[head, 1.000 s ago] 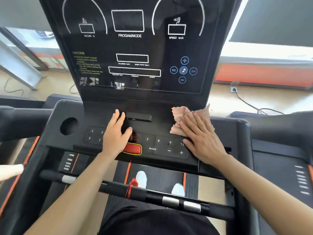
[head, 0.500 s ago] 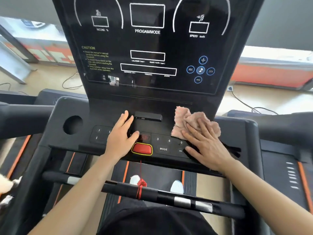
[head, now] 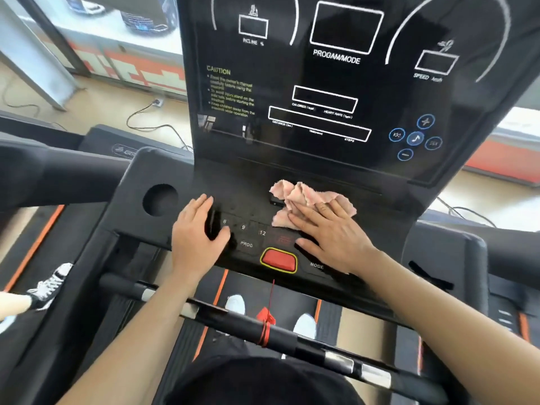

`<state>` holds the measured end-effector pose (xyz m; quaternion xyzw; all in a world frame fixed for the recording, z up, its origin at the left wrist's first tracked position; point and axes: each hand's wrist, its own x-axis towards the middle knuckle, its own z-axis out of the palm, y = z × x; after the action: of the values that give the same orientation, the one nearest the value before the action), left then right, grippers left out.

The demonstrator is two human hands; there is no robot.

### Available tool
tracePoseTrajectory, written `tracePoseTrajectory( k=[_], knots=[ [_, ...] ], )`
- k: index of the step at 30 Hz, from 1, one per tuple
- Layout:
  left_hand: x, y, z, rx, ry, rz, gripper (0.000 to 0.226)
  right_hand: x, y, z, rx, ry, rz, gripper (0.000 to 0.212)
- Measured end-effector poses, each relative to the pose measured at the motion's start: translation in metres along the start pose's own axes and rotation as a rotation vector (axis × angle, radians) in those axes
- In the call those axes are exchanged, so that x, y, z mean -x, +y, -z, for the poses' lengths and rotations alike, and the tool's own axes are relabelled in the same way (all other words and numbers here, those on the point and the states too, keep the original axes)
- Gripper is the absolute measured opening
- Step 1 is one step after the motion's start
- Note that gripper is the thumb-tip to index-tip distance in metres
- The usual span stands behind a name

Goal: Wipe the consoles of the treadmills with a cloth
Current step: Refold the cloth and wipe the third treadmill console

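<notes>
My right hand [head: 331, 230] presses the cloth [head: 295, 192] flat on the console [head: 233, 185], centre frame. My left hand [head: 194, 232] rests loose-fingered beside it.

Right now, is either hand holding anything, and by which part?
Nothing gripped: right hand presses flat on the pink cloth; left hand rests on the console.

Cloth [head: 304, 200] on console [head: 163, 247], behind stop button [head: 279, 260].

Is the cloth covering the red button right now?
No, the pink cloth lies farther up the console under the right hand, and the red button sits uncovered nearer the person.
</notes>
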<state>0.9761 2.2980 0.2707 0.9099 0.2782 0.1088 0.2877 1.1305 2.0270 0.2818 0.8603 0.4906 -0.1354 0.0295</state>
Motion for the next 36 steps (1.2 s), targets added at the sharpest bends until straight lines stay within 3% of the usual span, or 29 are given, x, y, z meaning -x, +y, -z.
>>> tracePoseTrajectory(
  k=[5,17,27,31,36],
  knots=[
    [0.005,-0.03,0.007,-0.091,-0.022,0.169,0.087,-0.022,-0.011,0.012,0.079,-0.011,0.053,0.068],
    [0.007,-0.056,0.008,0.029,-0.012,0.076,0.082,-0.078,-0.043,0.032,0.228,-0.073,0.218,0.071],
    [0.012,-0.072,0.017,0.174,-0.076,0.023,0.08,-0.156,-0.099,0.04,0.181,-0.065,0.309,0.071],
    [0.021,-0.09,0.026,0.343,0.048,0.033,0.055,-0.173,-0.12,0.034,0.109,-0.078,0.323,0.068],
    [0.024,-0.105,0.04,0.251,0.307,-0.042,0.029,-0.173,-0.14,0.037,0.031,-0.053,0.44,0.055]
  ],
)
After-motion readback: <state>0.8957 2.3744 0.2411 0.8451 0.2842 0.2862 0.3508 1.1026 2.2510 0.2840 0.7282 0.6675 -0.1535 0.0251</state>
